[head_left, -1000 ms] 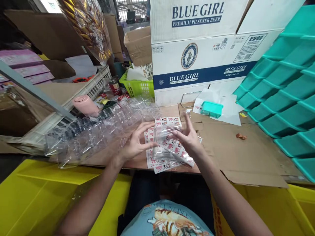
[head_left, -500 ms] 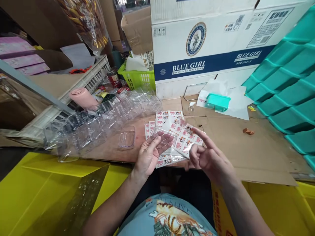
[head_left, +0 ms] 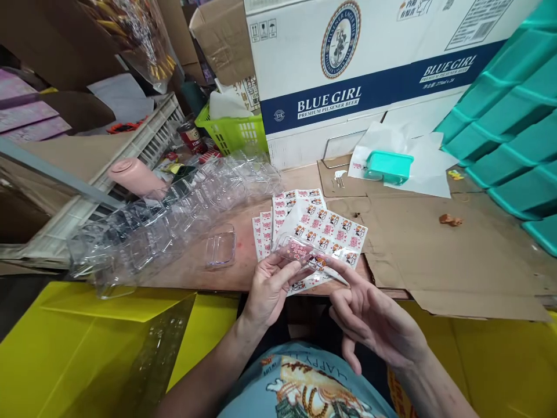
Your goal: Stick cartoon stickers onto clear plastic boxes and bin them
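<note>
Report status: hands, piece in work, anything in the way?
Left hand pinching clear plastic case. Right hand open, index finger extended to its sticker. Sticker sheets lie beneath; nothing visibly blocking the hands.

At the back edge of the counter [head_left: 243, 233], we read "BLUE GIRL PREMIUM PILSENER BEER" twice on the white cardboard box [head_left: 378, 69]; pink Chinese lettering on the clear rectangular plastic piece [head_left: 300, 249]; "HAPPY" on the light-blue cloth shirt [head_left: 319, 383].
</note>
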Action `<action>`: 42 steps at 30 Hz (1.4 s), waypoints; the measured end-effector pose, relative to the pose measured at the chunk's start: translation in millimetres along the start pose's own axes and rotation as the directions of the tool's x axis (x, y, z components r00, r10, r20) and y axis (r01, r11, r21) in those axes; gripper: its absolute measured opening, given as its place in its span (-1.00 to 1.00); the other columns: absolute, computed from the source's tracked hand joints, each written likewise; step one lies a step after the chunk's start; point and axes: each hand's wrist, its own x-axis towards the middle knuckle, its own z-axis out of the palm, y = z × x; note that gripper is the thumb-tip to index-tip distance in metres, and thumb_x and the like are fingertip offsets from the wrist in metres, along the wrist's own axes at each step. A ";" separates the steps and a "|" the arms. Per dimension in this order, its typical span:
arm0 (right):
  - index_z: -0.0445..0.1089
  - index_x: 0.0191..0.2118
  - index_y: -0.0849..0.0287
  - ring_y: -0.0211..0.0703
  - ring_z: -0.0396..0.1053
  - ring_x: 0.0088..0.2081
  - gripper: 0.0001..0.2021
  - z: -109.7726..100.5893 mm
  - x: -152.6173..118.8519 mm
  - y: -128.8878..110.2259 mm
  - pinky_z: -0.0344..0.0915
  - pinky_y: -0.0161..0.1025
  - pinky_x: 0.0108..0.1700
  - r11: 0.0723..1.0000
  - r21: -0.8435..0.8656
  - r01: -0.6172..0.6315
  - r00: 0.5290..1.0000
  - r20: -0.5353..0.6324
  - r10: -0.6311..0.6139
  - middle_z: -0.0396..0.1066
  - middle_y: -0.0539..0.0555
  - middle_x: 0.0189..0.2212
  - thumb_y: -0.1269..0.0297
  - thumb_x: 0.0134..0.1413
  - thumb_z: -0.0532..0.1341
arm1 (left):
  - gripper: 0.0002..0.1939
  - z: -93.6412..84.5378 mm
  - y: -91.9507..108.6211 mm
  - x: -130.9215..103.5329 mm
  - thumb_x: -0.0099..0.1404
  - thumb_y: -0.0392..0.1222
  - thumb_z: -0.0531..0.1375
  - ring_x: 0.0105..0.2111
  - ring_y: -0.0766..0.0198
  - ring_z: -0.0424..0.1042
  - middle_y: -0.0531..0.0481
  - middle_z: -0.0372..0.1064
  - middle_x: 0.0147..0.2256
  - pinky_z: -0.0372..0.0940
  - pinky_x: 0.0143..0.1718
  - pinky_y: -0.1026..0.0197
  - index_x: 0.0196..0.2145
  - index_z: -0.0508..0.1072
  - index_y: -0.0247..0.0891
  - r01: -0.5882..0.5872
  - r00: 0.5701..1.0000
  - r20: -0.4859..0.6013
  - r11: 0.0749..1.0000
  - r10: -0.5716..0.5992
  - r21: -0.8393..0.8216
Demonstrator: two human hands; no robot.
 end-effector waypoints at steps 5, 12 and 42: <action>-0.10 0.41 -0.02 -0.41 0.01 -0.60 -0.31 -4.8 2.2 1.2 0.52 -0.21 -0.50 1.000 0.016 -0.013 1.000 -0.003 0.013 0.22 -0.11 -0.54 0.10 0.27 0.18 | -0.80 0.2 0.4 1.2 0.18 -0.34 0.34 -0.12 0.15 0.56 -0.01 0.60 -0.17 0.43 0.05 -0.01 -0.20 0.59 -0.23 -0.004 1.000 0.010 1.000 0.004 0.001; -0.08 0.41 0.01 -0.41 -0.02 -0.61 -0.31 -8.3 3.2 0.8 0.53 -0.20 -0.52 1.000 0.022 -0.020 0.999 -0.030 0.021 0.20 -0.11 -0.55 0.10 0.26 0.19 | -0.79 2.1 4.2 1.5 0.16 -0.36 0.34 -0.14 0.18 0.56 0.01 0.60 -0.18 0.45 0.01 0.04 -0.22 0.61 -0.22 0.012 1.000 0.003 1.000 -0.013 0.015; -0.01 0.38 0.03 -0.42 -0.02 -0.62 -0.36 0.4 14.5 1.2 0.51 -0.21 -0.53 0.995 -0.096 -0.035 0.991 -0.129 0.023 0.17 -0.14 -0.57 0.18 0.26 0.19 | -0.82 -5.9 4.6 1.4 0.15 -0.37 0.34 -0.17 0.23 0.55 0.01 0.60 -0.20 0.45 0.01 0.06 -0.25 0.62 -0.21 -0.008 1.000 -0.006 1.000 0.008 0.019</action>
